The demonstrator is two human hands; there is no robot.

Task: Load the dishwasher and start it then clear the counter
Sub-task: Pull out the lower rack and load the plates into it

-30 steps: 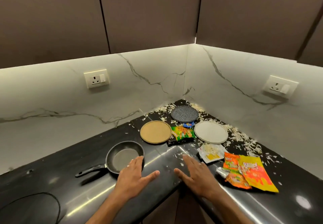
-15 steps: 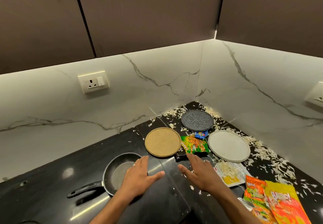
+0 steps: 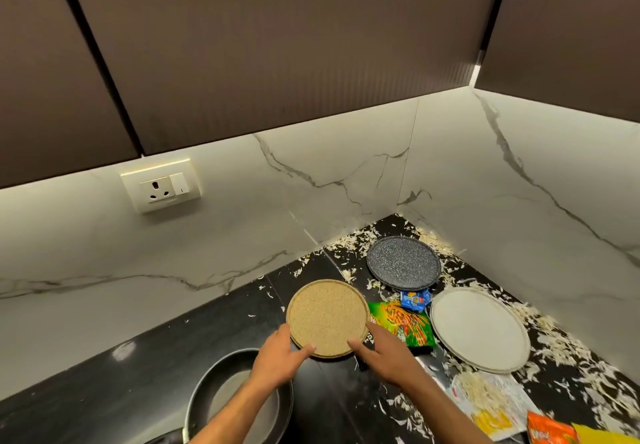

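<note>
Dark cabinets (image 3: 277, 45) hang over a marble wall (image 3: 242, 228) that turns a corner above a black bench (image 3: 104, 381). A socket (image 3: 161, 185) sits on the wall, up and left of the tan plate (image 3: 327, 317), the landmark here. Well right of the tan plate lies a white plate (image 3: 479, 329), flat on the bench. Behind and to the right of the tan plate, near the corner, lies a speckled dark plate (image 3: 403, 262). A black pan (image 3: 211, 395) sits in front of the tan plate to its left, partly under the left forearm. Both hands meet at the near rim of the tan plate: the left hand (image 3: 277, 357) has its thumb laid on the plate's top and its fingers along the left edge, while the right hand (image 3: 384, 351) has its thumb on the top and its fingers along the right edge. Each grip is loose, fingers fairly straight, touching the plate without curling round it. A green packet (image 3: 403, 322) lies just right of the tan plate, between it and the white plate. A small blue packet (image 3: 415, 299) lies just beyond the green one. Orange and yellow wrappers (image 3: 550, 431) lie far right and forward. Pale shreds (image 3: 554, 350) litter the bench around the plates.
</note>
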